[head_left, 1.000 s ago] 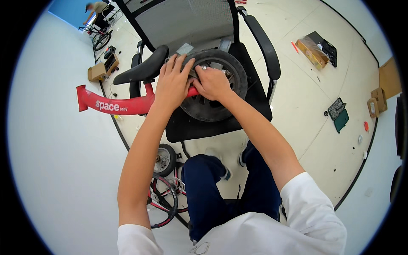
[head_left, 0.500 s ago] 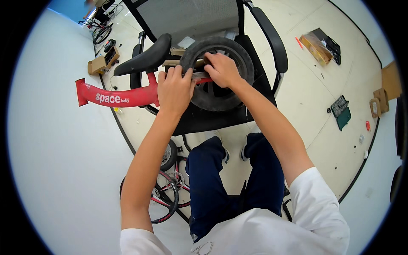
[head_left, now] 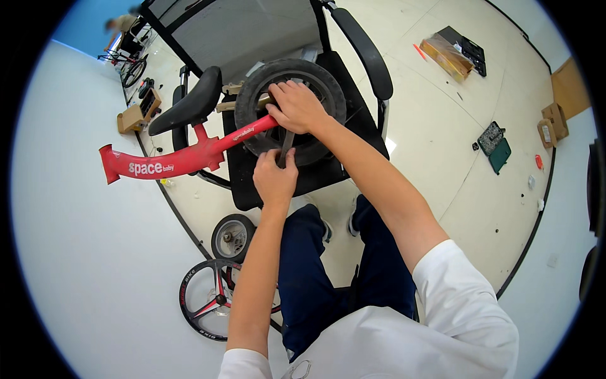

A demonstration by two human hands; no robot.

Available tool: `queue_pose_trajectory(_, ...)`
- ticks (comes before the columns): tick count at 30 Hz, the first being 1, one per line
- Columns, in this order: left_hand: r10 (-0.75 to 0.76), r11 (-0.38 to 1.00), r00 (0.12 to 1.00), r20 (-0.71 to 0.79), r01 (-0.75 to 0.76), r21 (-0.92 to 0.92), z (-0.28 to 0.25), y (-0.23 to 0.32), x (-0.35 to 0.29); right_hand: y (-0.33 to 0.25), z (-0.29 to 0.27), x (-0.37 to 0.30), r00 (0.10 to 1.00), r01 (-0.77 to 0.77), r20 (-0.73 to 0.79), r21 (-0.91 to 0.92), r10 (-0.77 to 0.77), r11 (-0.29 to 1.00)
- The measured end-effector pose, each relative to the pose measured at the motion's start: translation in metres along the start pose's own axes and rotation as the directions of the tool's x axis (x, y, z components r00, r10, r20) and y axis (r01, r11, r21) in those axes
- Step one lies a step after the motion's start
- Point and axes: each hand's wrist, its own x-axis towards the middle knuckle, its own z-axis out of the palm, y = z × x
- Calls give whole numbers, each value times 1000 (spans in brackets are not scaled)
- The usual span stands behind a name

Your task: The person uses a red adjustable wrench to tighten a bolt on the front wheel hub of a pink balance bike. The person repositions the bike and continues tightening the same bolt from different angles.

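A red balance-bike frame [head_left: 192,156] with a black saddle [head_left: 192,101] lies across the seat of a black office chair [head_left: 249,196]. Its thin rear end reaches over a black-tyred wheel [head_left: 328,85] lying on its side there. My left hand [head_left: 276,180] pinches a flat grey metal wrench [head_left: 286,148] between thumb and fingertips, below the frame's rear end. The wrench's upper end is hidden at the hub. My right hand [head_left: 298,107] is curled over the wheel's middle, thumb by the red tube; what its fingers hold is hidden.
Beside the chair, on the floor, are a small wheel [head_left: 232,238] and a three-spoke wheel [head_left: 201,309]. Off to the right lie a yellow box [head_left: 447,57], an opened green tool case [head_left: 499,155] and cartons [head_left: 553,120]. Another person [head_left: 123,25] is far left.
The wrench has swung from lying along the red tube to pointing toward me. My left hand has come down and inward with it. My right hand stays at the wheel's middle; the view has shifted.
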Motion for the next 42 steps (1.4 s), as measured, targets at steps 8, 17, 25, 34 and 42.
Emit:
queue_pose_trajectory(8,-362,863,917,168,398,-310,37,38,-9,-13,-62,-119,587,-536,40,768,809,351)
queue_pose_trajectory(17,-285,822,910,302,394,-412,46,58,17,-43,-56,-127,287,-571,615,725,734,-385)
queue_pose_trajectory(25,169,957,911,377,-243,158,-1,-1,93,-3,-78,-116,350,-716,423,696,836,-53)
queue_pose_trajectory(34,70,985,977,202,-35,-169,20,-32,71,10,-86,-100,589,-774,134,377,797,509)
queue_pose_trajectory(42,39,990,955,294,4,-144,0,-31,42,13,-126,-102,488,-873,313,180,815,453)
